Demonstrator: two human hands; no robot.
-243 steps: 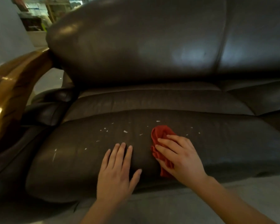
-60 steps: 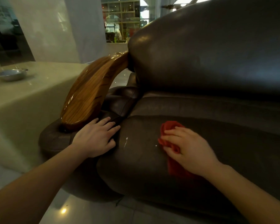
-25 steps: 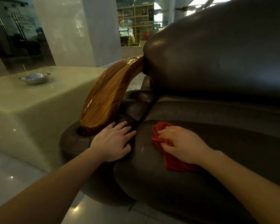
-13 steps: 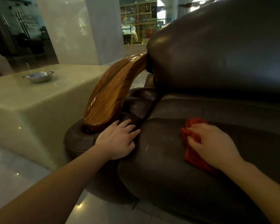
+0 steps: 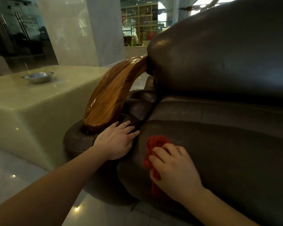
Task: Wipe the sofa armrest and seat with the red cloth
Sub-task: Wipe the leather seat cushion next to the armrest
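The dark brown leather sofa seat (image 5: 219, 152) fills the right half of the view. My right hand (image 5: 175, 170) presses the bunched red cloth (image 5: 155, 144) flat against the seat's front left part, and most of the cloth is hidden under my palm. My left hand (image 5: 116, 141) rests open, fingers spread, on the padded leather armrest (image 5: 77, 139), at the gap beside the seat. A curved glossy wooden armrest top (image 5: 111, 93) rises just above that hand toward the backrest (image 5: 227, 51).
A pale stone side table (image 5: 28, 108) stands left of the sofa with a metal bowl (image 5: 38, 77) on it. A shiny tiled floor (image 5: 10, 173) lies below. A white pillar (image 5: 75, 30) and shelves (image 5: 142, 18) are far behind.
My right hand has slid the red cloth back left and toward the seat's front edge. Earlier white crumbs lay on the seat; none show now. My left hand stayed on the armrest.
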